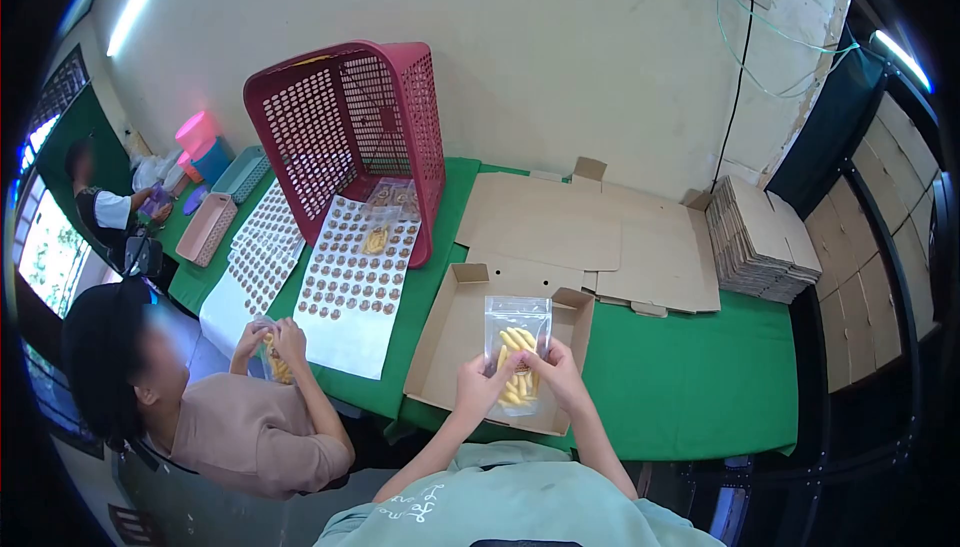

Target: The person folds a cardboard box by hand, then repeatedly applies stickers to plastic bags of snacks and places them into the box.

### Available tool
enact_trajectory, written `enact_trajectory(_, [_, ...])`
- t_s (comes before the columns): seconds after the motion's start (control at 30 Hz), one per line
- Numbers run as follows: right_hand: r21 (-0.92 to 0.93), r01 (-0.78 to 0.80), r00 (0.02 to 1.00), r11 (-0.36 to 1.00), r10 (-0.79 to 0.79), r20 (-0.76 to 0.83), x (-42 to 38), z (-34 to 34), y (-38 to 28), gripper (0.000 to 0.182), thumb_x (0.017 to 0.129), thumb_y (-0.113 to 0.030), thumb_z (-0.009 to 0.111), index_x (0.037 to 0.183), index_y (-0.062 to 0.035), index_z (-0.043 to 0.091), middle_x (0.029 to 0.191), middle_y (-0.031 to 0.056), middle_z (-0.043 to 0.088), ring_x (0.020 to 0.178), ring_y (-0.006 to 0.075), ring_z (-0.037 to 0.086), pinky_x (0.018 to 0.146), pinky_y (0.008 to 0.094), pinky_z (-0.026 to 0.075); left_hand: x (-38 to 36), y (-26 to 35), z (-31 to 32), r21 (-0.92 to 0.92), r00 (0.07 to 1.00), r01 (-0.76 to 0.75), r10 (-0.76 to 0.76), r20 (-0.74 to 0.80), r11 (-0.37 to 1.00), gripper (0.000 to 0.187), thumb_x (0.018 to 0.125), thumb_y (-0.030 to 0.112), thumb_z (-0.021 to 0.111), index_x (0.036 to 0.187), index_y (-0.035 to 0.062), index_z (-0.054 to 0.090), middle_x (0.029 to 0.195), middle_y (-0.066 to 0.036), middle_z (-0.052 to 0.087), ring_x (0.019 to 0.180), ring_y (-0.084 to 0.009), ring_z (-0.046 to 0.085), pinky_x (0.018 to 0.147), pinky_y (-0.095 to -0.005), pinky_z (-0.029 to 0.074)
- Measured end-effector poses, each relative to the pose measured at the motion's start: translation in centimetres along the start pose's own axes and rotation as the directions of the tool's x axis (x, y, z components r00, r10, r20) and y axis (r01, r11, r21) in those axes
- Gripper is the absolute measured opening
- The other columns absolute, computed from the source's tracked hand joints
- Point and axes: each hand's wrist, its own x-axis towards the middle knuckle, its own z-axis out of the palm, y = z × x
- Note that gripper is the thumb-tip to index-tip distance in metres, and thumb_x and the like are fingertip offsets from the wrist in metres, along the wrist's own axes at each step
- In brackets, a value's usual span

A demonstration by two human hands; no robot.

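A clear zip pouch filled with pale yellow finger-shaped snacks is held upright between my two hands. My left hand closes on its left edge, thumb on the front. On the opposite edge, my right hand grips it the same way. Part of a round label shows on the pouch between my thumbs. Behind and below the pouch lies an open shallow cardboard box on the green-covered table.
A co-worker at left handles a similar pouch. Sticker sheets lie before a tipped pink basket with bagged snacks inside. Flattened cardboard and a stack of folded cartons are at the back right. Another person is farther left.
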Motion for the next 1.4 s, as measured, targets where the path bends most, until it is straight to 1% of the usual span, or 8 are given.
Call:
enact_trajectory(0.03, [0.01, -0.004, 1.0, 1.0, 0.004, 0.009, -0.1, 0.1, -0.1, 0.025, 0.08, -0.013, 0.059, 0.1, -0.0009, 0.052, 0.09, 0.0033, 0.058, 0.081, 0.0075, 0.054, 0.074, 0.0231, 0.043, 0.1, -0.3, 0.1, -0.088, 0.999, -0.043, 0.041, -0.029, 0.995, 0.029, 0.08, 0.025, 0.062, 0.081, -0.0038, 0.061, 0.058, 0.0, 0.055, 0.053, -0.0025, 0.048, 0.046, -0.02, 0.038])
enact_trajectory(0.23, [-0.005, -0.037, 0.996, 0.999, 0.038, 0.079, -0.4, 0.8, -1.0, 0.029, 0.08, -0.014, 0.06, 0.104, -0.0006, 0.051, 0.093, 0.0037, 0.058, 0.083, 0.008, 0.053, 0.075, 0.0229, 0.043, -0.2, -0.8, -1.0, 0.116, 0.992, -0.088, 0.098, -0.079, 0.989, 0.031, 0.081, 0.026, 0.06, 0.076, -0.0042, 0.059, 0.055, 0.002, 0.051, 0.051, -0.0023, 0.041, 0.043, -0.0221, 0.034])
enact_trajectory(0.43, [-0.007, 0.047, 0.991, 0.999, -0.046, 0.126, -1.4, 1.9, -1.2, 0.031, 0.079, -0.011, 0.059, 0.106, 0.0005, 0.049, 0.095, 0.0033, 0.055, 0.084, 0.0074, 0.052, 0.074, 0.0229, 0.043, -0.1, -0.4, -1.3, -0.121, 0.984, -0.088, 0.067, -0.165, 0.989, 0.03, 0.081, 0.025, 0.06, 0.076, -0.0039, 0.06, 0.061, -0.001, 0.056, 0.056, -0.0034, 0.048, 0.048, -0.0219, 0.039])
enact_trajectory(0.6, [-0.14, 0.103, 0.995, 0.985, -0.103, 0.004, -1.0, 0.7, 1.1, 0.026, 0.079, -0.008, 0.058, 0.102, 0.0012, 0.051, 0.09, 0.0031, 0.055, 0.079, 0.0065, 0.051, 0.067, 0.0218, 0.044, -0.2, -1.2, -0.8, -0.163, 0.999, -0.048, 0.045, -0.021, 0.985, 0.027, 0.079, 0.021, 0.063, 0.09, -0.0036, 0.059, 0.077, -0.004, 0.061, 0.068, -0.0059, 0.055, 0.059, -0.0215, 0.045])
enact_trajectory(0.8, [-0.046, 0.103, 0.969, 0.994, -0.111, -0.221, -1.4, 0.9, 0.0, 0.014, 0.08, -0.006, 0.053, 0.092, 0.0016, 0.054, 0.08, 0.0007, 0.056, 0.074, 0.0051, 0.051, 0.065, 0.0196, 0.042, -0.1, -0.6, -0.6, -0.083, 0.979, -0.039, 0.054, 0.195, 0.996, 0.029, 0.076, 0.015, 0.065, 0.098, -0.003, 0.057, 0.085, -0.004, 0.061, 0.075, -0.0069, 0.056, 0.065, -0.0226, 0.047])
enact_trajectory(0.9, [-0.157, 0.095, 0.964, 0.983, -0.13, -0.23, -1.8, 0.0, -0.2, 0.013, 0.081, -0.006, 0.052, 0.091, 0.0016, 0.054, 0.079, 0.0007, 0.056, 0.07, 0.0044, 0.05, 0.063, 0.0194, 0.041, 0.3, 0.0, -0.4, -0.092, 0.964, -0.003, 0.027, 0.265, 0.996, 0.03, 0.076, 0.014, 0.065, 0.099, -0.0033, 0.056, 0.088, -0.004, 0.061, 0.077, -0.0073, 0.056, 0.066, -0.0228, 0.047])
enact_trajectory(1.13, [-0.077, 0.131, 0.959, 0.988, -0.146, -0.244, -0.9, -2.0, 0.5, 0.014, 0.084, -0.012, 0.053, 0.09, 0.0006, 0.054, 0.078, -0.0003, 0.056, 0.069, 0.0027, 0.048, 0.06, 0.0182, 0.04, 1.8, -0.2, 0.7, -0.199, 0.939, 0.133, -0.059, 0.339, 0.971, 0.029, 0.077, 0.014, 0.064, 0.1, -0.0017, 0.055, 0.091, -0.005, 0.059, 0.08, -0.0089, 0.057, 0.07, -0.0223, 0.047])
enact_trajectory(1.4, [-0.269, 0.051, 0.99, 0.962, -0.084, -0.111, 0.1, -2.6, -2.5, 0.036, 0.078, -0.019, 0.063, 0.104, 0.0016, 0.051, 0.088, 0.0036, 0.058, 0.076, 0.0052, 0.053, 0.066, 0.0201, 0.044, 5.5, -1.6, 1.2, -0.139, 0.971, 0.018, 0.016, 0.239, 0.99, 0.021, 0.079, 0.018, 0.062, 0.087, -0.0012, 0.059, 0.075, -0.001, 0.06, 0.066, -0.0041, 0.052, 0.057, -0.0187, 0.041])
